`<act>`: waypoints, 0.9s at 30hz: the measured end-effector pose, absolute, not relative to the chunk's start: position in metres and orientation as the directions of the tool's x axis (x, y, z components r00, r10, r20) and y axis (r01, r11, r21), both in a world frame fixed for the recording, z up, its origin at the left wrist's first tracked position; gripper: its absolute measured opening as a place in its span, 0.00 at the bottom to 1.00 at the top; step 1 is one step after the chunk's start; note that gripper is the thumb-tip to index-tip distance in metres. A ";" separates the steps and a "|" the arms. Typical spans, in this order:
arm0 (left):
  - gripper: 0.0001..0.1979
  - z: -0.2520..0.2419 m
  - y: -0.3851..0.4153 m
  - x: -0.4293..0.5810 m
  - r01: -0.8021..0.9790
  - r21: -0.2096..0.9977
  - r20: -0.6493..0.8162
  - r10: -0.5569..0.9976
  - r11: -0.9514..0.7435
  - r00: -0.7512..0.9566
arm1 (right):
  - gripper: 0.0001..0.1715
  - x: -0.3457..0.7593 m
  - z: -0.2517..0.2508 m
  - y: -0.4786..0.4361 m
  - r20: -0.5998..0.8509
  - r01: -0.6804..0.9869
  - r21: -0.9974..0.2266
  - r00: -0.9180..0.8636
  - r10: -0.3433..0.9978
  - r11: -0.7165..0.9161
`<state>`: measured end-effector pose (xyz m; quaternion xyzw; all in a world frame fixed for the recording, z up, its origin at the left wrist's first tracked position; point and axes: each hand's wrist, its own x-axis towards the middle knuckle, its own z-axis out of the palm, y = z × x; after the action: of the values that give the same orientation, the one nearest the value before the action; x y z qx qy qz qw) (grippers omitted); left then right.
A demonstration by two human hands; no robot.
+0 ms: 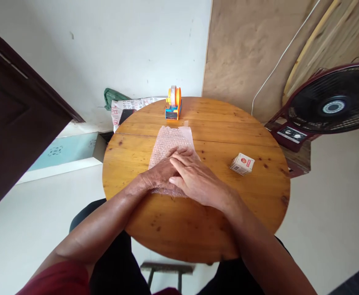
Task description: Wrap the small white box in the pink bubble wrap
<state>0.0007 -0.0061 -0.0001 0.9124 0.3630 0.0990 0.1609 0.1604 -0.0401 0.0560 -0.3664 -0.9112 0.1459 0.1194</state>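
Observation:
A sheet of clear bubble wrap point(171, 139) lies flat on the round wooden table point(182, 229). My left hand point(162, 174) rests on the wrap, its fingers partly covered by my other hand. Laid across it from the right is my right hand point(199, 180), fingers stretched out over the back of the left. Neither hand grips anything that I can see. To the right of the hands sits a small white box point(242, 164) with red print. Behind the wrap stands an orange and blue tape dispenser point(173, 104) with a roll of tape.
At the right a dark red fan point(333, 106) stands beside the table. A printed white sack point(139, 102) and a green bag point(112, 98) are behind the table's far left edge. Beneath the near edge shows a small stool point(167, 268). A dark door point(19, 98) is at the left.

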 end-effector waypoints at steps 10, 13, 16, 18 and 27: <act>0.44 -0.004 0.002 -0.001 0.560 0.362 0.113 0.631 -0.745 0.767 | 0.22 0.196 0.046 -0.010 -0.100 0.877 -0.139 -0.474 0.875 0.460; 0.44 -0.008 0.003 -0.002 0.576 0.333 0.114 0.638 -0.746 0.761 | 0.19 0.205 0.058 -0.011 -0.118 0.901 -0.077 -0.434 0.893 0.428; 0.44 -0.011 0.003 -0.003 0.579 0.313 0.115 0.635 -0.753 0.764 | 0.20 0.223 0.073 -0.013 -0.016 0.915 -0.038 -0.402 0.916 0.401; 0.44 -0.011 0.003 -0.003 0.580 0.315 0.117 0.637 -0.752 0.762 | 0.26 0.241 0.078 -0.014 0.032 0.940 -0.018 -0.340 0.940 0.340; 0.43 -0.010 0.002 -0.004 0.569 0.325 0.106 0.627 -0.755 0.772 | 0.24 0.301 0.056 -0.017 -0.176 0.998 -0.060 -0.041 0.983 0.031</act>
<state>-0.0042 0.0016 -0.0098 0.9310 0.3212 0.1044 0.1383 0.3006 -0.0172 0.0561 -0.6911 -0.7167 0.0830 -0.0430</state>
